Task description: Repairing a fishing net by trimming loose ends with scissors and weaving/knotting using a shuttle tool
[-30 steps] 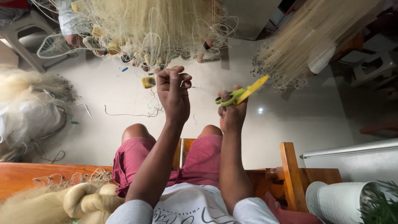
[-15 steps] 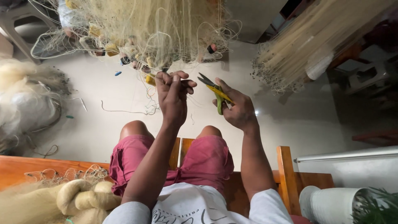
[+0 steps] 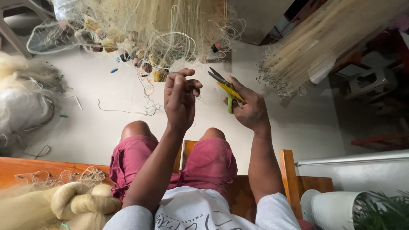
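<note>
Pale floor [image 3: 106, 127], heaped fishing net [image 3: 140, 30] on it, loose cord [image 3: 123, 111], white net bundle [image 3: 21, 102] at left

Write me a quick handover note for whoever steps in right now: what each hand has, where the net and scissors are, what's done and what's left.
Left hand: raised, fingers pinched on thin pale line that leads up to the fishing net.
Right hand: gripping the yellow-green scissors, blades open and pointing toward the left hand, not on the line.
Net: piled on the floor ahead of the knees, with small floats tangled in it. Another bundle lies on the wooden bench at the left.
Done: loose line scraps lie on the floor.
Left: the pinched line looks uncut.
</note>
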